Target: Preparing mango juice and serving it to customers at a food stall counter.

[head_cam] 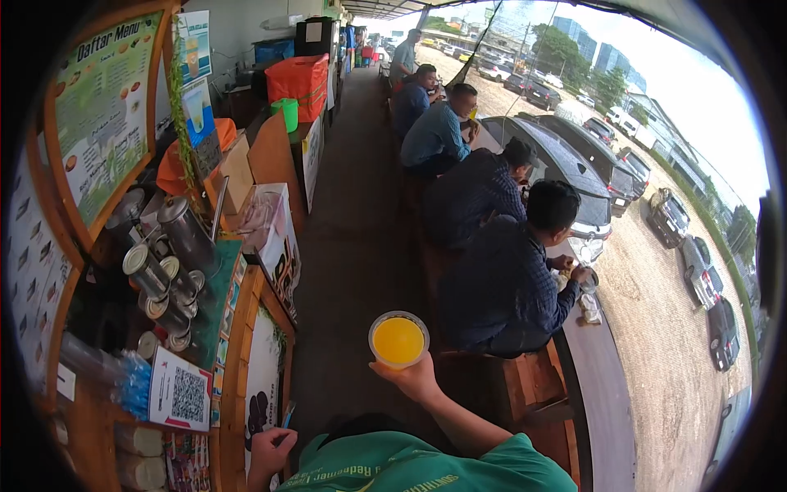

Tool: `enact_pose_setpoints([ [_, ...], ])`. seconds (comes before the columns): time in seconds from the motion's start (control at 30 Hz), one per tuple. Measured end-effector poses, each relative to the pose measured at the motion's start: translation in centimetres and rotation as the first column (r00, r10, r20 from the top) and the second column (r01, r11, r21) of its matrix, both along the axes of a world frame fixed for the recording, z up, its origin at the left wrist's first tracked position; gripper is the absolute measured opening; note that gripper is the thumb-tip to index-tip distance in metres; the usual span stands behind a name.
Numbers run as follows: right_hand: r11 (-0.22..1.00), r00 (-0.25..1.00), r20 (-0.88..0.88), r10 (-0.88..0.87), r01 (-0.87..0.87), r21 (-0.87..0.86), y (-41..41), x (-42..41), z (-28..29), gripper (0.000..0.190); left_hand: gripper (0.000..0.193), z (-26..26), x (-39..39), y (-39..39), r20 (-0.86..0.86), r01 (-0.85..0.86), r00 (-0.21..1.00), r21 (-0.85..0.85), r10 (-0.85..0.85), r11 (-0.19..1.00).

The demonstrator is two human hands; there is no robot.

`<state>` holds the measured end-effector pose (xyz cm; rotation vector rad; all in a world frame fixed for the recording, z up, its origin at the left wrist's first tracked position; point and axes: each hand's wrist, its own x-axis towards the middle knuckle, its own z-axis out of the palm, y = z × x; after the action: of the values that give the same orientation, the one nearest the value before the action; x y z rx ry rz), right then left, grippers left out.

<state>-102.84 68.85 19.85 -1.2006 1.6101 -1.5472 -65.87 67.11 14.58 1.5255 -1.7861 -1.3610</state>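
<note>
A clear plastic cup [398, 339] of orange-yellow drink is gripped from below and the side by my right hand [411, 376], out over the dark walkway. Its open top faces me. Lower to the left, my left hand [272, 452] is beside the wooden stall front, its fingers curled. A thin blue stick [288, 416], possibly a straw, pokes up from those fingertips; its lower end is hidden.
On the left, a stall counter [229, 270] carries metal cans [146, 270], a tall metal pot [184, 224], blue-tipped straws [132, 382] and a printed code sign [180, 388]. Several seated people [492, 295] line the bench [535, 381] and narrow table [599, 393] on the right. The walkway [353, 246] runs ahead.
</note>
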Motion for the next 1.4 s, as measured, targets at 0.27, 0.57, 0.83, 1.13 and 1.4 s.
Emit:
enact_pose_setpoints([
  [0.27,0.997,0.997,-0.002,-0.072,0.072,-0.002,-17.9,-11.1,-0.1,0.041,0.024,-1.2,-12.1,-21.8,-0.020,0.054,0.998,-0.048,-0.055,0.997],
  [0.57,0.985,0.984,0.046,-0.170,0.168,0.048,-37.5,-23.0,0.4,0.055,0.024,1.0,-27.5,-46.9,-0.039,0.188,0.981,-0.074,-0.191,0.979],
  [0.83,0.979,0.981,0.094,-0.172,0.160,0.124,-53.9,-34.9,0.6,0.062,0.023,-0.4,-39.2,-64.1,-0.072,0.210,0.974,-0.083,-0.216,0.974],
  [1.13,0.985,0.981,0.096,-0.170,0.169,0.016,-72.3,-47.0,-0.8,0.070,0.022,-0.8,-51.8,-78.9,-0.010,0.216,0.976,0.004,-0.216,0.976],
  [1.4,0.945,0.936,0.142,-0.323,0.328,-0.012,-82.9,-54.1,-0.7,0.068,0.019,-0.4,-61.0,-95.6,-0.047,0.381,0.925,0.061,-0.378,0.923],
])
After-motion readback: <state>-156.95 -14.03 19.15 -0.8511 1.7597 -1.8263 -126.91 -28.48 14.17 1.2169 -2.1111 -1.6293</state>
